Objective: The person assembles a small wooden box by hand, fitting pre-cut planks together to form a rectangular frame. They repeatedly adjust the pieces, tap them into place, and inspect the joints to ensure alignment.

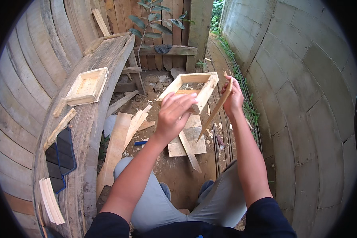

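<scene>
My left hand grips the near edge of an open rectangular wooden frame and holds it up in front of me. My right hand holds a thin wooden slat that slants down to the left, just right of the frame. The slat's top end is next to the frame's right side; whether they touch I cannot tell. I am seated, with my knees below both hands.
A wooden bench on my left carries a finished shallow wooden box, two dark phones and thin slats. Loose boards and a blue pen lie on the dirt. A concrete wall stands close on the right.
</scene>
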Available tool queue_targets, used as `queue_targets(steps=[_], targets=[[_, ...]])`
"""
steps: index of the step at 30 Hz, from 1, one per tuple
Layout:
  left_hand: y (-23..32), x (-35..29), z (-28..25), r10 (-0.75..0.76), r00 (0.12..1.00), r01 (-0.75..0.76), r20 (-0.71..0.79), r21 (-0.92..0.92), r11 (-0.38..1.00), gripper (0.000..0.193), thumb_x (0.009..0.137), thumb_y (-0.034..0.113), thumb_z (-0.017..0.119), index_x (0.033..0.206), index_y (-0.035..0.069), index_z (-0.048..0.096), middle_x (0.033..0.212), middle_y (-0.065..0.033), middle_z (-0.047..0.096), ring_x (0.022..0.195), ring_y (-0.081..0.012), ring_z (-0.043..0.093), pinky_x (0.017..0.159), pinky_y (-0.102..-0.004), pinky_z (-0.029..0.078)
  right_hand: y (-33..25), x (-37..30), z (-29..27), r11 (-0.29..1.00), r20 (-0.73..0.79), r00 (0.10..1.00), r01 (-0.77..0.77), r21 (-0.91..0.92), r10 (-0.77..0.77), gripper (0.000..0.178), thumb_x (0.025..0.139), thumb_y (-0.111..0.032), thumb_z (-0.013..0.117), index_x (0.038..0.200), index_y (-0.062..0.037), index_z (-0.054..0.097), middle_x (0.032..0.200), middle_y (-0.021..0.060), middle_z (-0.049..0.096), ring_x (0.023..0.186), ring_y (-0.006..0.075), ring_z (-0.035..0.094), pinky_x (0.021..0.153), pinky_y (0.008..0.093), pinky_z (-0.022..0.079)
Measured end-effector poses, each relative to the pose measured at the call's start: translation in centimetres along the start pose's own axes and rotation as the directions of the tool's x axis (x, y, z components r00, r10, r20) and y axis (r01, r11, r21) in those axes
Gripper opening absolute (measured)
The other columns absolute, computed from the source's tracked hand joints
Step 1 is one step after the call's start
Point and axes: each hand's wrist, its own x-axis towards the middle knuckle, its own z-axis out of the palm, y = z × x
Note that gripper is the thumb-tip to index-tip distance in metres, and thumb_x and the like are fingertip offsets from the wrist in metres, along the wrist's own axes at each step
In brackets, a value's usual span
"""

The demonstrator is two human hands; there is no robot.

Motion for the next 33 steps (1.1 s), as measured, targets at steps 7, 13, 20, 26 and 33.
queue_targets(steps=[7,13,20,26,33], targets=[[-4.1,-0.6,0.2,-0.682,0.713,0.612,0.161,-0.618,0.494,0.061,0.098,0.010,0.068,0.148,-0.011,0.041,0.145,-0.0233,0.054,0.131,-0.0241,0.056,0.111,-0.0349,0.044,-0.4,-1.8,3.9,0.773,-0.077,0.986,0.066,-0.630,-0.147,0.031,0.110,-0.013,0.037,0.125,-0.0065,0.064,0.111,0.0047,0.066,0.100,0.0131,0.059,0.092,0.0285,0.046],[-4.6,-1.1,1.2,-0.727,0.662,0.672,0.185,-0.577,0.464,0.052,0.099,0.012,0.065,0.144,-0.010,0.047,0.135,-0.0185,0.063,0.122,-0.0192,0.061,0.104,-0.0312,0.046,1.7,-2.0,2.6,0.621,-0.165,0.975,-0.038,-0.783,-0.148,0.032,0.106,-0.013,0.041,0.118,-0.0014,0.067,0.108,0.0147,0.073,0.099,0.0258,0.067,0.088,0.0369,0.049],[-6.2,-2.9,2.6,-0.742,0.582,0.772,0.332,-0.513,0.376,0.045,0.100,0.010,0.063,0.138,-0.011,0.054,0.128,-0.0172,0.068,0.114,-0.0158,0.065,0.098,-0.0289,0.049,3.8,-1.3,0.6,0.629,-0.245,0.969,-0.206,-0.750,0.025,0.033,0.100,-0.006,0.049,0.128,-0.0063,0.067,0.118,0.0170,0.073,0.106,0.0266,0.068,0.091,0.0356,0.050],[-6.1,-3.3,2.2,-0.795,0.489,0.830,0.360,-0.472,0.296,0.039,0.101,0.015,0.063,0.131,-0.009,0.060,0.117,-0.0148,0.072,0.103,-0.0149,0.068,0.091,-0.0280,0.051,3.0,-2.5,2.4,0.581,-0.205,0.970,-0.243,-0.777,0.131,0.036,0.096,-0.003,0.051,0.120,-0.0111,0.076,0.128,0.0178,0.070,0.111,0.0280,0.068,0.095,0.0356,0.050],[-6.4,-3.3,1.4,-0.888,0.302,0.888,0.347,-0.442,0.129,0.033,0.100,0.018,0.063,0.122,-0.008,0.064,0.110,-0.0126,0.073,0.094,-0.0157,0.068,0.085,-0.0295,0.052,1.6,-2.6,4.2,0.593,-0.306,0.896,-0.443,-0.672,0.323,0.041,0.091,-0.008,0.058,0.130,-0.0083,0.070,0.136,0.0221,0.064,0.131,0.0302,0.058,0.104,0.0386,0.046]])
